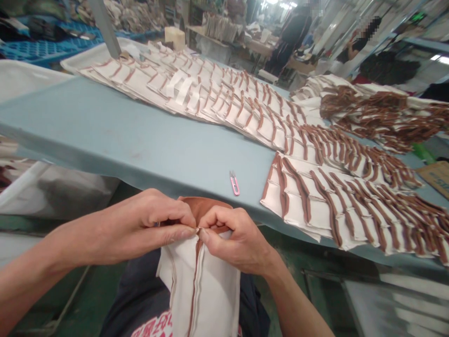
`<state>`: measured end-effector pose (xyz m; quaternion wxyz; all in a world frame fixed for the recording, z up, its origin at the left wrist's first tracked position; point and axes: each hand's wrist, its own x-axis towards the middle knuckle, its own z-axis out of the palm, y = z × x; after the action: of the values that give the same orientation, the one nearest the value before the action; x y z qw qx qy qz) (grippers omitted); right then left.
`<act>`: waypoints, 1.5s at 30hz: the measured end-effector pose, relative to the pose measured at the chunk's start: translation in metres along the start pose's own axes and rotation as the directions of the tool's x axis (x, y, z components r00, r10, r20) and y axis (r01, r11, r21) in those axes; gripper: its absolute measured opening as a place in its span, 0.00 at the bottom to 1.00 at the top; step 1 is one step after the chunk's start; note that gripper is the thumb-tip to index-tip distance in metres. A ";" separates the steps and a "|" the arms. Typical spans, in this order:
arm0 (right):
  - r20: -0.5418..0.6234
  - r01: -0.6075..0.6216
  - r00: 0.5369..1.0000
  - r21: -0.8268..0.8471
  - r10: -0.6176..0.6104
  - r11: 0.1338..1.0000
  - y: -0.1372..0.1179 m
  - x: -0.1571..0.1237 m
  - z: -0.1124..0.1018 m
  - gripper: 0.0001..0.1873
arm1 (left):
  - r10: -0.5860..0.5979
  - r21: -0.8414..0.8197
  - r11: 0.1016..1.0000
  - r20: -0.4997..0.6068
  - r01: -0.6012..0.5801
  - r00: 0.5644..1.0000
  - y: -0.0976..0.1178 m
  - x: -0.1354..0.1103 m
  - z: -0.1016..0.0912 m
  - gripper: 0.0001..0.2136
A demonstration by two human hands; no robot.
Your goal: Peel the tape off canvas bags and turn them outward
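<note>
Diagonally across the view runs a long, pale blue table [105, 135]. Overlapping rows of white fabric pieces with brown edging [245, 103] line its far side and right end, with a rumpled heap of brown-and-white pieces [389, 112] behind them at the right. Just below the table's near edge, over the person's dark clothing [136, 285], is one white fabric piece [219, 285] with brown at its top and a brown-lined seam down its middle. The left hand [157, 220] and right hand [238, 236] meet at that seam — each pinching the cloth tightly between thumb and forefinger. Smallest of all, pink-handled snips [234, 184] lie on the table near the right hand — blades pointing away.
</note>
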<state>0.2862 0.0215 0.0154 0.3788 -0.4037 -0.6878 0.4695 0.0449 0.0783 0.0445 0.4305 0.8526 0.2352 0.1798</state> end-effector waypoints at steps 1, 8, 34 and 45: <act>0.002 -0.006 1.000 0.012 0.006 1.000 -0.001 0.000 0.000 0.05 | -0.007 0.000 1.000 0.022 0.007 1.000 0.000 -0.001 -0.001 0.15; 0.014 -0.059 0.998 0.084 0.058 0.995 -0.011 0.004 0.002 0.06 | -0.029 0.011 1.000 -0.040 0.029 0.999 0.007 -0.002 0.008 0.14; 0.213 -0.401 0.907 0.174 0.363 0.900 -0.020 0.007 -0.013 0.13 | -0.344 -0.523 0.798 0.011 0.299 0.939 0.008 0.004 0.032 0.19; 0.227 -0.269 0.948 0.185 0.225 0.945 -0.030 0.006 -0.014 0.11 | -0.301 -0.622 0.729 0.083 0.285 0.950 0.006 0.004 0.032 0.19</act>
<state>0.2909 0.0247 0.0483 0.2858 -0.3942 -0.6120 0.6232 0.0657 0.0569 0.0318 0.7094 0.6104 0.2982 0.1875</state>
